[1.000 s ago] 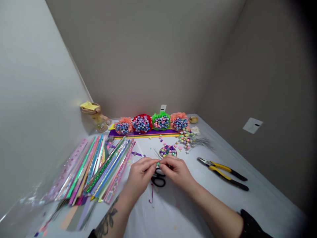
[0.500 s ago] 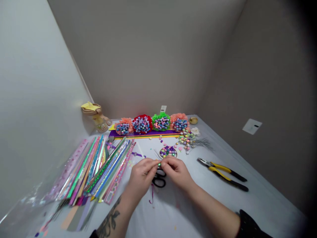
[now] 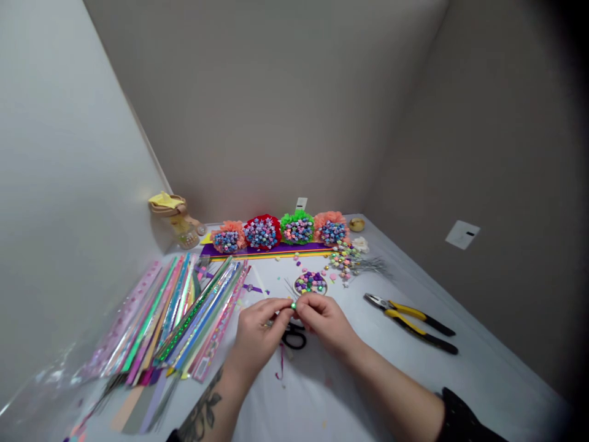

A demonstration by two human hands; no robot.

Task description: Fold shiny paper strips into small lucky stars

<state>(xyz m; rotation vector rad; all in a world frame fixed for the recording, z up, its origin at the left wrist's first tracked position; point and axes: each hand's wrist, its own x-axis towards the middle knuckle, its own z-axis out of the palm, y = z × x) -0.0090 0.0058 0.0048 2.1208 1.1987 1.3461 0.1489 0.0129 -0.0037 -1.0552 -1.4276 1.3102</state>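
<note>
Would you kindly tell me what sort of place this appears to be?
Probably a craft workspace, judging by the coloured strips, the pliers and the four ruffle-edged bouquets at the back.

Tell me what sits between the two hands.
In the head view, a small shiny green piece shows between the left hand and the right hand.

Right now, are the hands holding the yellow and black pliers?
No, the pliers lie on the white table, apart from the left hand and the right hand, which meet at a small green piece.
</note>
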